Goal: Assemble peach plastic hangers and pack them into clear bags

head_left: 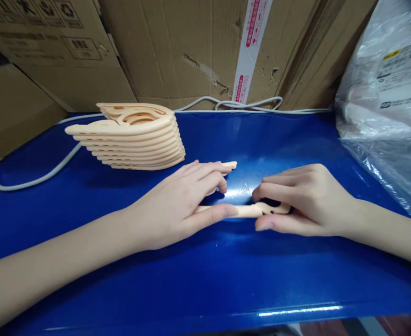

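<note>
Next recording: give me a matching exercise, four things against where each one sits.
1 stack of peach pieces
2 white cable
3 plastic bag
4 single peach piece

A under the left hand, pinched by the right hand
B right edge
C left rear of the blue mat
D along the mat's back and left

Pairs: 1-C, 2-D, 3-B, 4-A
</note>
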`<action>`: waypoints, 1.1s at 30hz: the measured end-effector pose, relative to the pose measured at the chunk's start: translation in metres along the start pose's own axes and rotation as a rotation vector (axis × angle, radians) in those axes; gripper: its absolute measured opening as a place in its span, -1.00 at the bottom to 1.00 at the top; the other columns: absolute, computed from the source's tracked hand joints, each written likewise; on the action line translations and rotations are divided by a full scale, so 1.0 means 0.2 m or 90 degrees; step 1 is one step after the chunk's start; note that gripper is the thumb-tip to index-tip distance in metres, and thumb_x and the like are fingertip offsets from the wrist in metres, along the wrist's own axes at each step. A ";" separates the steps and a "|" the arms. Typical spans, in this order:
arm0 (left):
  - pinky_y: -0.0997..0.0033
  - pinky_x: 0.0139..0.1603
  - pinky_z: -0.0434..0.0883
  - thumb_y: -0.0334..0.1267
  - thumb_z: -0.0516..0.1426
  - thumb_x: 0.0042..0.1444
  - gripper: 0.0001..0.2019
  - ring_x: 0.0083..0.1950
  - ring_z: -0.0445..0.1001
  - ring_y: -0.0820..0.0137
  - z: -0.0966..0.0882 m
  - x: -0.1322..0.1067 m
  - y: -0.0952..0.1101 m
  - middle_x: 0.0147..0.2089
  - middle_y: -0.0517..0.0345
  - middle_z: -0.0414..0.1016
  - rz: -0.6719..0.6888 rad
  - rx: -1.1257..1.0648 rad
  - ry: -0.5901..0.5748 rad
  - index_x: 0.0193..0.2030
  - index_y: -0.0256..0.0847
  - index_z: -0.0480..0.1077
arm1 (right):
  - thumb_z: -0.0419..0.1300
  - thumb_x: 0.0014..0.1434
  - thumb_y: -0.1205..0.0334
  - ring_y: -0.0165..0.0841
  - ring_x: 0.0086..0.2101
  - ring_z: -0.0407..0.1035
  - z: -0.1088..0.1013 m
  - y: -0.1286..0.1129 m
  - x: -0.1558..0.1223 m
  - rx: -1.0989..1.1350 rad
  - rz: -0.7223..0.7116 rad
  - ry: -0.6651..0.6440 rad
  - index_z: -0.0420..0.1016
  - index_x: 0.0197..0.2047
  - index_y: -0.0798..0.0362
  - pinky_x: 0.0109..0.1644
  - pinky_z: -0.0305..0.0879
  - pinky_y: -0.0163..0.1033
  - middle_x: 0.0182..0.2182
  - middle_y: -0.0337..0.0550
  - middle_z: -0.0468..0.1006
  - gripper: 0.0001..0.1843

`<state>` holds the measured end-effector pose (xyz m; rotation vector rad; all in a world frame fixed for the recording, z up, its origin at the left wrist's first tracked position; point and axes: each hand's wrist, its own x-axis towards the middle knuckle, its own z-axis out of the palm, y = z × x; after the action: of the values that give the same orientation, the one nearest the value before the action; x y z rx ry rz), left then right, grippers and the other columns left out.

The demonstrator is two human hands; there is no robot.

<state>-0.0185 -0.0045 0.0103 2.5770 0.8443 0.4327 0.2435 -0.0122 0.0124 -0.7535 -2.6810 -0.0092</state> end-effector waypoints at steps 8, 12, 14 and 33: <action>0.16 0.49 0.14 -0.24 0.06 0.31 -0.67 0.48 0.15 0.26 0.00 0.02 -0.06 0.43 -0.03 0.25 -0.036 -0.047 0.051 0.18 -0.20 0.33 | 0.04 0.30 -0.30 -0.42 -0.57 0.01 0.02 -0.01 0.00 0.005 -0.143 0.069 0.19 -0.57 0.00 -0.43 -0.10 -0.19 -0.63 -0.34 0.15 -0.39; 0.33 0.42 0.25 -0.28 0.09 0.29 -0.64 0.42 0.25 0.33 0.00 0.03 -0.07 0.33 -0.05 0.37 -0.023 -0.082 0.084 0.20 -0.27 0.32 | -0.02 0.34 -0.25 -0.37 -0.50 0.11 -0.01 -0.01 0.02 -0.045 -0.151 0.051 0.32 -0.53 0.02 -0.35 0.05 -0.15 -0.58 -0.26 0.28 -0.40; 0.36 0.37 0.29 -0.27 0.11 0.28 -0.63 0.38 0.32 0.33 0.00 0.03 -0.07 0.29 -0.03 0.41 -0.035 -0.093 0.098 0.20 -0.28 0.33 | -0.06 0.37 -0.21 -0.34 -0.44 0.19 -0.02 -0.01 0.03 -0.052 -0.145 0.047 0.37 -0.48 0.03 -0.26 0.13 -0.11 -0.52 -0.20 0.38 -0.42; 0.45 0.21 0.33 -0.29 0.12 0.30 -0.74 0.21 0.43 0.37 -0.02 0.01 -0.03 0.17 0.08 0.45 -0.033 -0.009 0.153 0.11 -0.23 0.37 | 0.11 0.32 -0.16 -0.13 -0.22 0.41 -0.03 0.03 0.03 -0.176 -0.037 0.139 0.51 -0.01 0.16 -0.20 0.32 -0.03 -0.11 0.16 0.50 -0.48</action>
<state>-0.0218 0.0029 0.0109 2.5170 0.9809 0.7418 0.2440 -0.0058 0.0201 -0.7082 -2.5182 -0.4570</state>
